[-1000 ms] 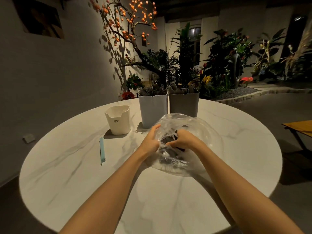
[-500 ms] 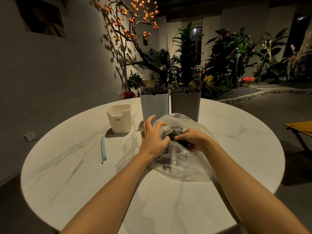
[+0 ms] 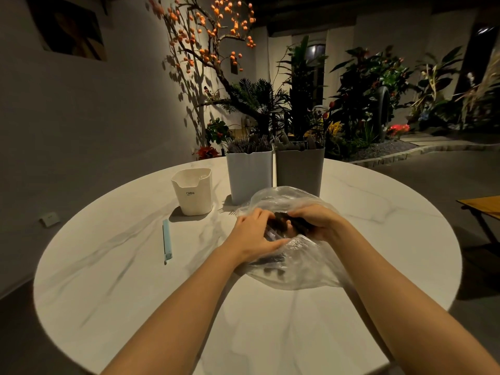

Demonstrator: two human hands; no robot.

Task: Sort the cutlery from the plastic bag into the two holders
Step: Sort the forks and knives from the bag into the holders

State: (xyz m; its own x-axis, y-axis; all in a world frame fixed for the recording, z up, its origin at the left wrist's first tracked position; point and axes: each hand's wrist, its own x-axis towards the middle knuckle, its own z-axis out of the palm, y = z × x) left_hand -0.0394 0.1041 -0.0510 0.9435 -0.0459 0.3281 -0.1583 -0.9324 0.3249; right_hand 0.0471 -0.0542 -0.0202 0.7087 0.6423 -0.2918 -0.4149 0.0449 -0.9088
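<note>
A round white marble table (image 3: 135, 307) fills the lower view, and the clear plastic bag (image 3: 305, 266) lies a little right of its middle, crumpled and open toward 12 o'clock. Both hands work at the bag's mouth. The left hand (image 3: 253, 235) lies over the bag's 9 o'clock side, fingers curled down onto the film and the dark cutlery (image 3: 281, 226) under it. The right hand (image 3: 315, 221) comes in from 3 o'clock with fingers curled round a dark bundle of that cutlery; more dark pieces show through the film at the bag's 6 o'clock part. Just beyond the bag at 12 o'clock stand the two holders side by side and almost touching: the white holder (image 3: 249, 177) on the left and the grey holder (image 3: 299, 171) on the right, each with utensil ends showing above its rim. At 10 o'clock from the bag sits a small cream cup (image 3: 192, 192) with printed lettering, and at 9 o'clock, well apart, a slim light-blue stick (image 3: 166, 242) lies flat on the table.
</note>
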